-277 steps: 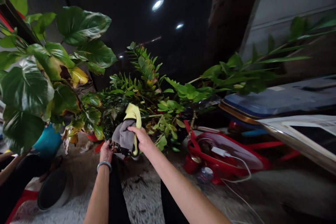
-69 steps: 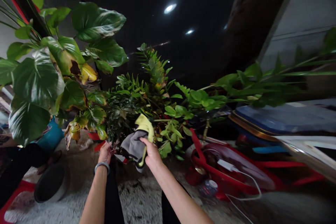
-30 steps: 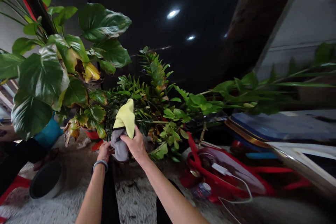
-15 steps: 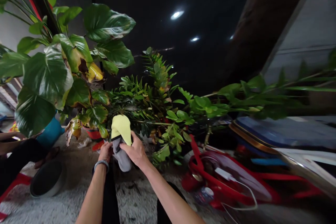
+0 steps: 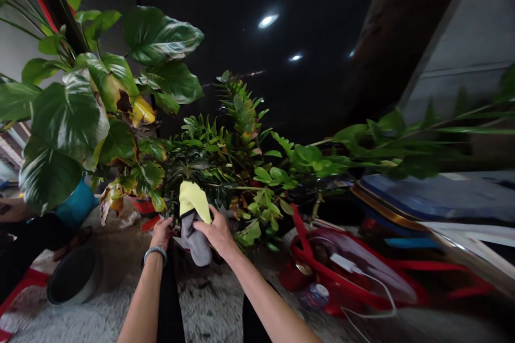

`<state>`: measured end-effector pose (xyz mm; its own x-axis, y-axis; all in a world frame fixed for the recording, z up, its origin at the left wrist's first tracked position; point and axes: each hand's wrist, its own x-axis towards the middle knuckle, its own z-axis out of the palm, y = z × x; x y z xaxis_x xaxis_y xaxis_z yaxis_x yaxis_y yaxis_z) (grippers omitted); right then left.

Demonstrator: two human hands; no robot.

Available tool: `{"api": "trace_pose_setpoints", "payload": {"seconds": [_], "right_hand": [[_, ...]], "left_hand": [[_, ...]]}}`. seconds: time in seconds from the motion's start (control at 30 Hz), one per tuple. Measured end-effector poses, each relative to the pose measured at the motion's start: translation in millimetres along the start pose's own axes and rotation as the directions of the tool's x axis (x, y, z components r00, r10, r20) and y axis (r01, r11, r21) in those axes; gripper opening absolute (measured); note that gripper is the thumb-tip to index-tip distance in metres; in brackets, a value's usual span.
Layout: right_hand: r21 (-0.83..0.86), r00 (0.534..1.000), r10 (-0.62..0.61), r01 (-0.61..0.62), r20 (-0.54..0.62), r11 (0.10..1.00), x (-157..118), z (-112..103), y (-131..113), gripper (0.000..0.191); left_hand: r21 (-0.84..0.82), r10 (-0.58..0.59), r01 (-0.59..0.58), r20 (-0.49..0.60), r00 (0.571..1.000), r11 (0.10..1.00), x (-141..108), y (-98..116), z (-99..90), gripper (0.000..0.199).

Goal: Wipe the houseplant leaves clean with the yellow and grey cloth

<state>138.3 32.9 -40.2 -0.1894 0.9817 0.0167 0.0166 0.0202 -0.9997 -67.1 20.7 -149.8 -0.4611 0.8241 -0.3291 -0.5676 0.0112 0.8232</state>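
Observation:
My right hand (image 5: 218,233) is closed on a sock-like cloth piece (image 5: 196,225), its thumb lying across the front. The upper part is pale yellow, the lower part grey, with a thin dark line between; the grey end hangs down. To its left, my left hand (image 5: 161,233), with a grey bangle (image 5: 156,251) at the wrist, has its fingers drawn together. Whatever these fingers hold, if anything, is hidden. A small gap separates this hand from the cloth. Both hands are above my dark-clothed legs, in front of the plants (image 5: 217,144).
On the right stands a red plastic chair or basket (image 5: 306,249) holding a white device (image 5: 341,263) with a cable. A dark round tub (image 5: 74,276) sits on the floor at left, near another person's leg (image 5: 36,241). Large leaves (image 5: 68,118) overhang the left side.
My right hand has shifted slightly right and down with the cloth piece. It has drawn away from my left hand, which stays nearly in place. The view has turned slightly.

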Motion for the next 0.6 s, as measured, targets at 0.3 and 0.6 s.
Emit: {"api": "trace_pose_setpoints", "payload": {"seconds": [0.3, 0.6], "right_hand": [[0.089, 0.985, 0.038, -0.023, -0.171, 0.996, -6.5, -7.4, 7.0, 0.041], [0.165, 0.972, 0.210, -0.191, -0.108, 0.968, -2.5, -1.6, 29.8, 0.036]], "left_hand": [[0.057, -0.002, 0.001, 0.014, 1.000, 0.998, 3.0, 2.4, -6.6, 0.042], [0.068, 0.023, -0.023, 0.009, 1.000, 0.997, 1.1, 1.0, -5.8, 0.040]]}}
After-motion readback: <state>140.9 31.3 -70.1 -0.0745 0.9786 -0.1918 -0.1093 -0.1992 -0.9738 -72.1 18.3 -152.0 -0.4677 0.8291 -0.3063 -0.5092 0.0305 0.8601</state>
